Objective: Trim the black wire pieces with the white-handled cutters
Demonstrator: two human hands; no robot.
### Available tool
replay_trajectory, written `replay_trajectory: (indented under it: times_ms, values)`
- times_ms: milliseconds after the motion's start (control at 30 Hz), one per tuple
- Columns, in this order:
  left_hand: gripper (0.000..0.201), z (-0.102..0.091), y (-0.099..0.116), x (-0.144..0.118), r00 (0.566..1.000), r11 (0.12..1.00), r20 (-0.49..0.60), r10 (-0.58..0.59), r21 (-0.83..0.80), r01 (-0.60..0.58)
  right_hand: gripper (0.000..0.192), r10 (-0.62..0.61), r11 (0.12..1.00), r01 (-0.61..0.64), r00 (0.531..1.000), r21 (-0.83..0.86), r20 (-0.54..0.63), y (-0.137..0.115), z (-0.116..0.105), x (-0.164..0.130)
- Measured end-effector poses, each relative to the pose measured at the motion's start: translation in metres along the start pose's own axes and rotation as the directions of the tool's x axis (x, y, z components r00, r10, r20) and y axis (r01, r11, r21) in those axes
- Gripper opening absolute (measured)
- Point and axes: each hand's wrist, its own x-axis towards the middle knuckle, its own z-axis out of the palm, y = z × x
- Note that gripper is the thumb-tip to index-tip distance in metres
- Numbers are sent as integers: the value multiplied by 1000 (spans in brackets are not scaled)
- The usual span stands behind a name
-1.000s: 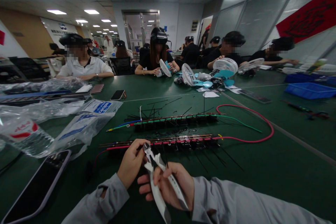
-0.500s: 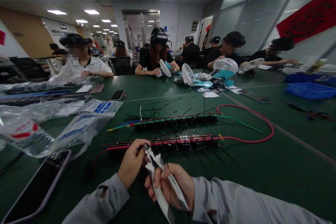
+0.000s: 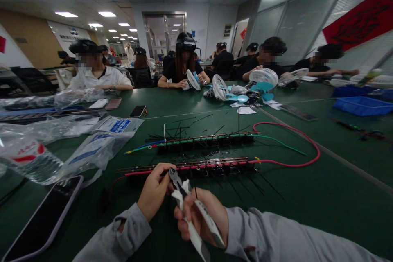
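Observation:
My right hand (image 3: pixel 206 217) grips white-handled diagonal cutters (image 3: pixel 196 229), with fingers wrapped around both handles. The metal jaws point up and to the left, right beside the fingertips of my left hand (image 3: pixel 155 192). My left hand is closed in a pinch at the front edge of the nearer wire bundle (image 3: pixel 215 164). What its fingertips hold is hidden. This bundle has a thick red cable along it and several black cable tie tails sticking out. Behind it lies a second bundle (image 3: pixel 208 140) with green and blue wires and more black tie tails.
To the left are a large phone (image 3: pixel 46 217), a water bottle (image 3: pixel 33 155) and a plastic bag (image 3: pixel 101 141). A red cable (image 3: pixel 316 147) loops at the right. Fan parts (image 3: pixel 245 86) and a blue tray (image 3: pixel 364 106) stand farther back. Several people sit across the table.
The cutters' handles have swung slightly right and sit a little closer together in my right hand. My left hand stays in place.

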Motion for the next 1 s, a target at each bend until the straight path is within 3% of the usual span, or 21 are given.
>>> replay_trajectory:
  times_ms: [733, 1000]
  values:
    - [28, 0, -5, 2, 1000, 999, -11, -26, -25, 26, 22, -16, 1000, 15, 1000, -18, -15, -2, 4, -2]
    - [25, 0, -5, 2, 1000, 1000, -10, -10, -29, 9, 29, -22, 1000, 23, 997, -4, 79, 4, -8, 1]
